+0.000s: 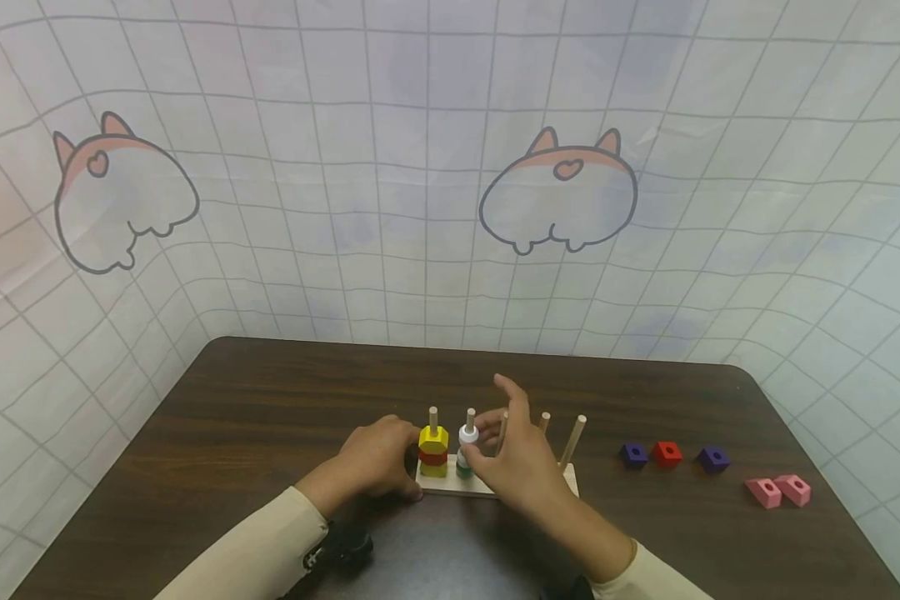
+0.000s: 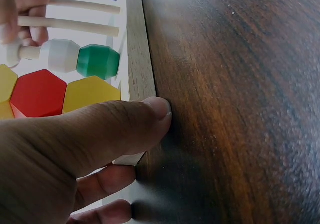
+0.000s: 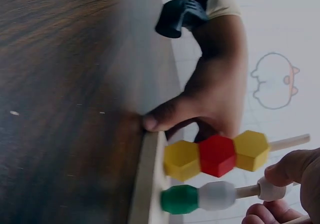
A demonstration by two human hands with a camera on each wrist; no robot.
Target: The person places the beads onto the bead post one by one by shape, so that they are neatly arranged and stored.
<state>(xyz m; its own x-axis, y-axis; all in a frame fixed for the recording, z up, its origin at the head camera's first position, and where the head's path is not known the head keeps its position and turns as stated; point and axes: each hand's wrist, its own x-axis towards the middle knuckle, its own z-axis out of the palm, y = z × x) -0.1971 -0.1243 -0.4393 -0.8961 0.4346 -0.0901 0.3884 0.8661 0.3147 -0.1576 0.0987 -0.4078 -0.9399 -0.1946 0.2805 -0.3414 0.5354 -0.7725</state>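
A light wooden peg base (image 1: 461,485) with several upright pegs sits on the table. Its left end is gripped by my left hand (image 1: 381,454), thumb (image 2: 145,116) along the front edge, fingers behind. The leftmost peg bears a yellow block (image 3: 251,151), a red block (image 3: 218,155) and another yellow block (image 3: 182,160). On the peg beside it, a green bead (image 2: 98,62) lies at the bottom under a white bead (image 2: 60,55). My right hand (image 1: 528,467) pinches a second white bead (image 3: 271,189) higher on this same peg, with bare peg showing below it.
Right of the base lie two purple blocks (image 1: 633,455), a red block (image 1: 667,454) and two pink blocks (image 1: 793,490). Bare pegs (image 1: 573,442) stand on the base's right part. A white grid-patterned cloth (image 1: 435,200) hangs behind the dark table (image 1: 285,392).
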